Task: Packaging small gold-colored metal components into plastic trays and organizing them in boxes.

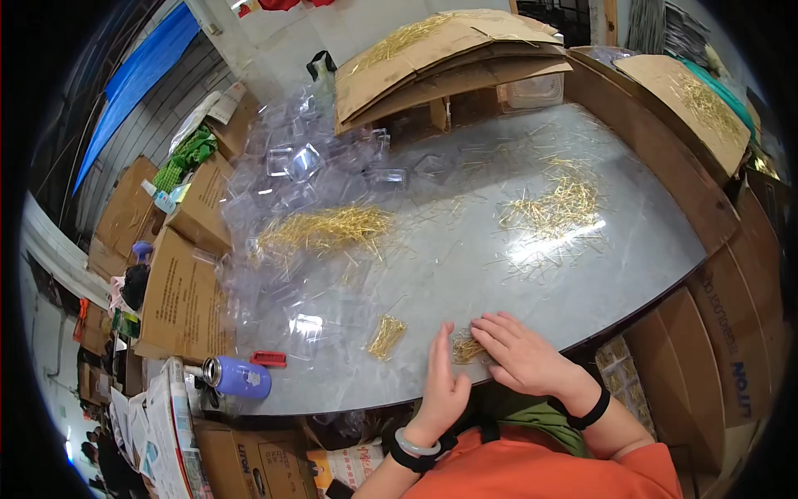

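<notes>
My left hand (445, 387) stands on edge at the table's near side, its fingers straight and together. Facing it, my right hand (522, 358) lies with fingers stretched out and its palm turned down. Between the two is a small bundle of thin gold wire pieces (465, 347), partly covered by the right hand's fingers. Both hands are open around the bundle. Left of them lies another small bundle of gold wire pieces (386, 337). Farther off are a larger heap of gold wires (332, 229) and a scattered pile of gold wires (553, 204) at the right.
Many clear plastic boxes (303, 162) cover the table's left side. A purple bottle (241, 378) and a red clip-like object (268, 359) are at the near left. Stacked cardboard sheets (449, 54) stand at the back. Cardboard boxes (183, 295) line the left edge.
</notes>
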The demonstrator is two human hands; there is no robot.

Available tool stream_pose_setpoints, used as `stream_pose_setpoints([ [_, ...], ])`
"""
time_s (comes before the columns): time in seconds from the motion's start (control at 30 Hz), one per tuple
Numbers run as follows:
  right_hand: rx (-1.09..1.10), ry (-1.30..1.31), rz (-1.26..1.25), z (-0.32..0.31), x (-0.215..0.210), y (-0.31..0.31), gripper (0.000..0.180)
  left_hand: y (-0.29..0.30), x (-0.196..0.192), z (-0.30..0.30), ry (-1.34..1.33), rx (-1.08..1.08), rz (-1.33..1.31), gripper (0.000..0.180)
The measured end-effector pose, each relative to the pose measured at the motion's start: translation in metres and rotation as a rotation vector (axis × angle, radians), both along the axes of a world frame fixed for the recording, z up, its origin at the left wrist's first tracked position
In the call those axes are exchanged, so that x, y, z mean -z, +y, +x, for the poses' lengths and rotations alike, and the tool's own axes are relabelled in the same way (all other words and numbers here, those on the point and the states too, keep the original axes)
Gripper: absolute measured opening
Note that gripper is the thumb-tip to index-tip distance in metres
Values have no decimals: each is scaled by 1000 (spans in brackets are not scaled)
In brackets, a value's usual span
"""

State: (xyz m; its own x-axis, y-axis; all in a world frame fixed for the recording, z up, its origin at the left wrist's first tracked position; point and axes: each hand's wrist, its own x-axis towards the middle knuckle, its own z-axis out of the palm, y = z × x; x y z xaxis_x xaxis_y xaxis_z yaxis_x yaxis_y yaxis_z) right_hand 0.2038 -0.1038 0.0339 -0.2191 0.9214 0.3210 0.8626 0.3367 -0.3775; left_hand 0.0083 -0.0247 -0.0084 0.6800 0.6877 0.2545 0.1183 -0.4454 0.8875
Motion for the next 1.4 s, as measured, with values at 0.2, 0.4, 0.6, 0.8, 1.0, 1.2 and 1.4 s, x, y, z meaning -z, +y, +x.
stream_pose_setpoints([
  [0.2, 109, -3, 78, -11, 21, 7, 49, -24, -6, 17, 16, -14, 39, 81],
  [0.4, 161, 4, 44, -17, 17, 7, 44, -20, -12, -6, -35, -76, 5, 72],
  [0.6, 205, 42, 94, -20, 16, 4, 42, 31, -47, -107, 201, -745, 419, 21],
  [0.8, 214, 26, 161, -19, 18, 7, 42, 94, -35, -171, 440, -892, 336, 22],
  [1.0, 233, 23, 169, -19, 24, 7, 41, 76, -47, -158, 127, -898, -152, 20],
  [1.2, 229, -1, 185, -17, 25, 4, 40, -2, -56, -122, -293, -546, -701, 19],
  [1.4, 221, 10, 207, -25, 30, 4, 38, -52, 1, -79, 108, -57, -1275, 52],
])
